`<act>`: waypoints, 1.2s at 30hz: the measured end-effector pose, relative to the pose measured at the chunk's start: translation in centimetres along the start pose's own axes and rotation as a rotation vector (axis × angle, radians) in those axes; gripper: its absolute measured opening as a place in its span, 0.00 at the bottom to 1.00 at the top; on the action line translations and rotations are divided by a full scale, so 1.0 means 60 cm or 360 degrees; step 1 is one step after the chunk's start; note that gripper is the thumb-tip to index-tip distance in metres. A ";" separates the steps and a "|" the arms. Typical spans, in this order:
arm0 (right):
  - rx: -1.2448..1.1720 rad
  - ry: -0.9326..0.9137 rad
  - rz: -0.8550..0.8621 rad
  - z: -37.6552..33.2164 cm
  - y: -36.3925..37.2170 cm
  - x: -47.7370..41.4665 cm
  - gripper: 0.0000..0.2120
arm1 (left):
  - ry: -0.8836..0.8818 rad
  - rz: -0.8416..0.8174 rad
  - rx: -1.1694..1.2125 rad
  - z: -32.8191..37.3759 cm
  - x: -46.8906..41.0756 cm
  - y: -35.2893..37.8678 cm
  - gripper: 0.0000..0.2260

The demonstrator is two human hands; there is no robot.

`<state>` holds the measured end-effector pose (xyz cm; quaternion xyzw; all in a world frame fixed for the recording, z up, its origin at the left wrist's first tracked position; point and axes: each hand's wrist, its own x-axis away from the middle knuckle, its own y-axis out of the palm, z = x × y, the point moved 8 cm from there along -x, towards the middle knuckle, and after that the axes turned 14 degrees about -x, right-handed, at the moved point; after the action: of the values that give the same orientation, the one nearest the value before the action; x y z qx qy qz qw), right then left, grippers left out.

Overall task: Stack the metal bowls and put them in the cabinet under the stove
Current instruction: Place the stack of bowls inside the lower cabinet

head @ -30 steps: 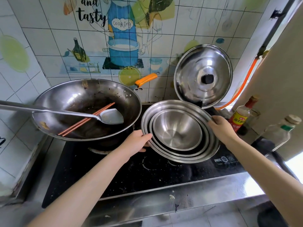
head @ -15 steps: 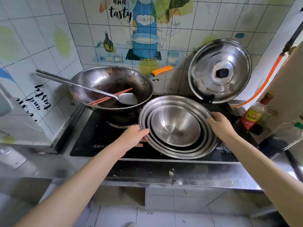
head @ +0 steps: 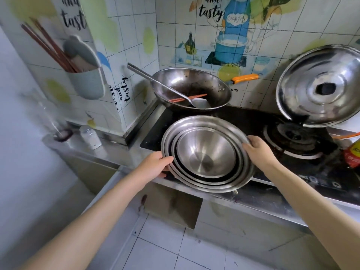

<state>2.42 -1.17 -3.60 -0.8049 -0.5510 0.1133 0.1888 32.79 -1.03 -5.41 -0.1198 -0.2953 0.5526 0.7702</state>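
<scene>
Head view shows the bowls (head: pixel 206 152) already nested, gripped at nine o'clock by the left hand (head: pixel 155 165) and three o'clock by the right hand (head: pixel 258 151), over the stove's (head: pixel 253 121) front edge; the cabinet (head: pixel 173 209) below waits.

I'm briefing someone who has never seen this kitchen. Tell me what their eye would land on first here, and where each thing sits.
First, the nested stack of metal bowls at centre, gripped at its rim by the left hand and right hand over the stove's front edge. Behind it, a dark wok holds a metal spatula and red chopsticks. At right, a big shiny lid leans against the tiled wall.
</scene>
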 end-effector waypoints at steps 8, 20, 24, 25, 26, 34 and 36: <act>0.0023 0.0034 -0.0189 -0.037 0.153 0.056 0.16 | -0.0083 0.0067 0.0094 -0.122 0.050 -0.101 0.08; 0.0104 0.0256 -0.0322 -0.005 0.323 0.145 0.16 | -0.0231 -0.0023 0.0195 -0.309 0.085 -0.150 0.09; 0.0166 0.0379 -0.0387 0.037 0.367 0.163 0.19 | -0.0348 -0.0019 0.0300 -0.367 0.092 -0.141 0.09; 0.0171 0.0403 -0.0393 0.050 0.377 0.167 0.18 | -0.0386 -0.0033 0.0314 -0.383 0.093 -0.134 0.08; 0.0167 0.0408 -0.0406 0.055 0.384 0.172 0.16 | -0.0421 -0.0035 0.0333 -0.395 0.094 -0.128 0.08; 0.0122 0.0630 -0.0533 0.159 0.430 0.198 0.16 | -0.0746 -0.0026 0.0499 -0.496 0.096 -0.063 0.07; 0.0120 0.0673 -0.0575 0.185 0.441 0.200 0.14 | -0.0794 -0.0004 0.0508 -0.514 0.095 -0.051 0.06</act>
<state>24.84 3.49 -24.64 -0.6918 -0.6294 -0.0722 0.3465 54.50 7.49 -26.56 0.1428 -0.3850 0.6036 0.6834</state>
